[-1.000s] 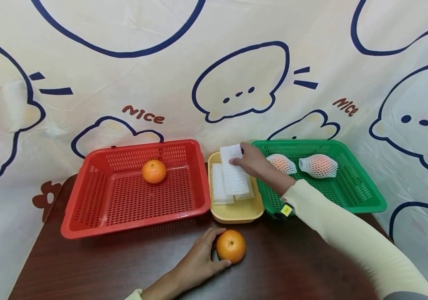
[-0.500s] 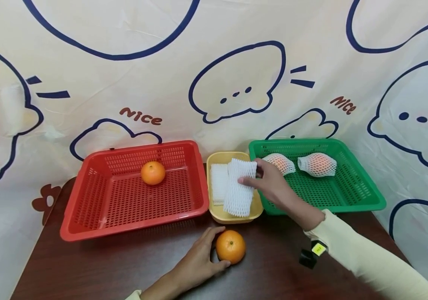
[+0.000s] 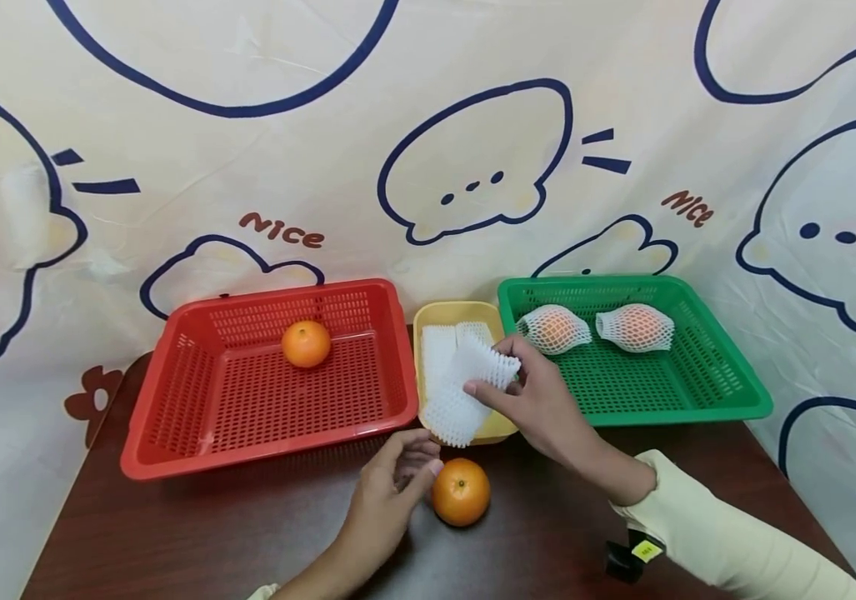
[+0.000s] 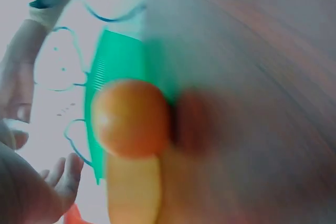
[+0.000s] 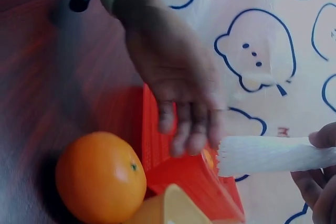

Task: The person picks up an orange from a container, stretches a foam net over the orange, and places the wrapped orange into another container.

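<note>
My right hand (image 3: 548,404) pinches a white foam fruit net (image 3: 461,404) between thumb and fingers, above the front of the small yellow basket (image 3: 444,312). The right wrist view shows this foam net (image 5: 262,156) as a flattened tube whose free end points toward my left hand (image 5: 176,77). Just left of a bare orange (image 3: 461,492) on the table, my left hand (image 3: 378,500) is raised with fingers relaxed, holding nothing. In the left wrist view a gap separates the orange (image 4: 131,119) from the left fingers. More white foam nets (image 3: 438,346) lie in the yellow basket, partly covered.
At the left, a red basket (image 3: 270,450) contains another bare orange (image 3: 306,344). The green basket (image 3: 668,416) at right contains two fruits in foam nets, one (image 3: 555,329) near its left wall, another (image 3: 635,327) beside it. A patterned cloth (image 3: 352,167) hangs behind the dark table (image 3: 195,533).
My right hand has drawn the foam net down from over the yellow basket toward the orange. My left hand has let go of the orange and risen beside it.
</note>
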`<state>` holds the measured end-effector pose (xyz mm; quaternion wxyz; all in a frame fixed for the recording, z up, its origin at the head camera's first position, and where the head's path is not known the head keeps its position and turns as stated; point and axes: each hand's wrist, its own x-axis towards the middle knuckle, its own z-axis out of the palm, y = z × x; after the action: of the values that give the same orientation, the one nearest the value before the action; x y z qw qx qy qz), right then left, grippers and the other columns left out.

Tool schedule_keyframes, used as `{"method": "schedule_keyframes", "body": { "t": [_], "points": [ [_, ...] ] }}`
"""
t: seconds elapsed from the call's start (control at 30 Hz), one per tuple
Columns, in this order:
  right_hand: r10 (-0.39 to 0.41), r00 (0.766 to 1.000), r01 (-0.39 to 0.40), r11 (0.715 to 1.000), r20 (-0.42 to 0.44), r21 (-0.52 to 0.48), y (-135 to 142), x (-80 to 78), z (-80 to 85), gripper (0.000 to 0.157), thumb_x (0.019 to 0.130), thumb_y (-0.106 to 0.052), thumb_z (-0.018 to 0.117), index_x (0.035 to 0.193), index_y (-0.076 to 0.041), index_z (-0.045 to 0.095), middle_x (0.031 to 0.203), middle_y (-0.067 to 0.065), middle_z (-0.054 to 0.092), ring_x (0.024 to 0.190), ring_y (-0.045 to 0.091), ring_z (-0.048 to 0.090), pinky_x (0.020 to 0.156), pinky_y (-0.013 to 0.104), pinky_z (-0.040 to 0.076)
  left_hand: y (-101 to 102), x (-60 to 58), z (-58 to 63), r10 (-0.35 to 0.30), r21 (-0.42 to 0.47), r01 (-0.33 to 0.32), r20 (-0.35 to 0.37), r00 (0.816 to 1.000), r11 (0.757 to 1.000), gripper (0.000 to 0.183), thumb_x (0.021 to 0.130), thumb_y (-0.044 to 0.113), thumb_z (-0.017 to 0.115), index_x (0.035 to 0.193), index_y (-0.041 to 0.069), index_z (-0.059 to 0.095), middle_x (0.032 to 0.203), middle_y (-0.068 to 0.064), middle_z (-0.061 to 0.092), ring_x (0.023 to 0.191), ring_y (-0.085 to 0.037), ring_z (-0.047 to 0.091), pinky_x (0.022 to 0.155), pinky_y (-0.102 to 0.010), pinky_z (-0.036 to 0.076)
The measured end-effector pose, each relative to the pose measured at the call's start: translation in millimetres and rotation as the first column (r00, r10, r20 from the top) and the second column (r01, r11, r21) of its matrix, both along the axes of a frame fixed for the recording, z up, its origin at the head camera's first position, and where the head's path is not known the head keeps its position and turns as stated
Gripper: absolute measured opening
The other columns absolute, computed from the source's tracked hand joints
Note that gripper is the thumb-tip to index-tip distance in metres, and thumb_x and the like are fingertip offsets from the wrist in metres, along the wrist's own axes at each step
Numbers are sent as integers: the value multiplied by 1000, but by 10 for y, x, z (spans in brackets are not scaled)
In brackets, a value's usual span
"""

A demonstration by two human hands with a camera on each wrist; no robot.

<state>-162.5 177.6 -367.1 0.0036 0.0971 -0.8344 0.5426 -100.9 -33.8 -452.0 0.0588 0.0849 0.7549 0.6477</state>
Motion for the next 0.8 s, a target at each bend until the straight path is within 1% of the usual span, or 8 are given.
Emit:
{"method": "schedule_keyframes", "body": {
  "t": [0.07,0.2,0.33,0.43,0.5,0.67,0.73,0.8],
  "points": [
    [19,1000,-19,998,-1,-56,-38,53,19,39,89,-11,81,113,-1,53,117,17,59,96,26,61,77,23,59,17,-8,101,39,143,-51,84,996,988,34,98,16,70,128,3,59,116,-13,67,101,-18,70,89,-26,59],
    [40,999,-39,990,3,-136,-96,119,36,39,88,-5,80,114,1,50,115,20,58,94,27,61,76,23,61,22,-47,264,63,358,-152,249,966,921,32,99,9,65,124,-7,51,108,-13,66,94,-18,70,85,-27,60],
    [44,999,-44,988,-4,-146,-115,153,3,43,88,-10,81,117,-1,50,113,18,57,90,24,61,72,22,60,11,-91,348,83,447,-228,321,943,865,26,101,9,62,120,-4,50,102,-3,65,92,-12,64,85,-24,56],
    [120,991,-129,964,-51,-233,-92,182,-72,45,92,-21,79,122,-4,50,115,10,57,94,18,61,77,22,58,3,-126,384,88,497,-253,331,940,830,23,102,9,61,120,-1,51,104,-1,64,96,-12,61,88,-24,54],
    [222,967,-253,907,-128,-338,-66,198,-133,40,100,-30,68,128,-7,51,119,3,57,101,13,59,86,22,55,4,-153,402,82,530,-258,333,939,808,22,103,10,60,121,-1,52,104,0,64,97,-11,60,88,-23,52],
    [444,863,-497,658,-242,-566,-28,220,-236,49,113,-38,21,146,-14,49,136,-6,58,120,9,55,106,23,47,38,-200,422,64,596,-267,339,938,757,18,104,9,58,121,2,54,103,1,62,96,-10,58,85,-21,51],
    [457,872,-463,646,-178,-607,-24,229,-245,52,114,-36,15,146,-17,51,136,-7,59,119,8,56,106,22,48,59,-205,417,56,608,-264,339,939,749,15,104,8,57,118,4,54,103,1,62,96,-10,58,85,-21,51],
    [442,894,-387,685,-70,-617,-20,234,-248,45,115,-37,23,141,-21,55,130,-7,62,114,8,58,102,22,50,82,-206,406,48,609,-260,342,939,749,11,104,7,57,114,6,55,103,0,62,96,-10,59,85,-22,52]
  ]
}}
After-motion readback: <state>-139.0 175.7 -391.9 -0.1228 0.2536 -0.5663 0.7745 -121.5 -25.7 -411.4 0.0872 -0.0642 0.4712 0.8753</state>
